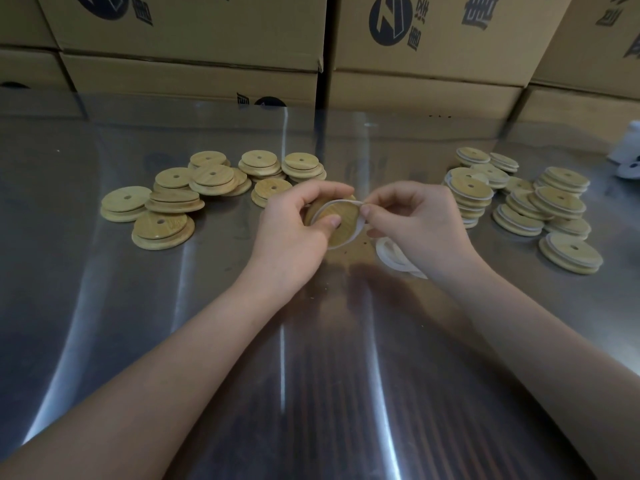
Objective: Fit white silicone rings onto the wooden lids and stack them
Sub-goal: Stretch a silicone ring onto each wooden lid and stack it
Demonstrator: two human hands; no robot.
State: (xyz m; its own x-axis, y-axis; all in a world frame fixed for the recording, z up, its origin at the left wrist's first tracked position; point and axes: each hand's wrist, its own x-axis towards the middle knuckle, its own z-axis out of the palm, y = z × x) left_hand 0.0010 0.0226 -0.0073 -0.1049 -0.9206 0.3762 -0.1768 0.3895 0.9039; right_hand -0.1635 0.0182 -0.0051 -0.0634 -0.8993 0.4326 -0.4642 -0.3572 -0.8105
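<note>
My left hand (294, 223) grips a round wooden lid (343, 220) with a centre hole, tilted toward me above the table, thumb pressed near the hole. A white silicone ring (337, 203) lies partly around the lid's rim. My right hand (412, 220) pinches the ring at the lid's upper right edge. Loose white rings (391, 256) lie on the table under my right hand, partly hidden by it. Bare wooden lids (180, 195) lie scattered at the left. Lids with white rings fitted (519, 199) are stacked in piles at the right.
The work surface is a shiny metal table (242, 341) with small crumbs near the centre. Cardboard boxes (415, 46) are stacked along the back edge. A white object (628, 150) sits at the far right edge.
</note>
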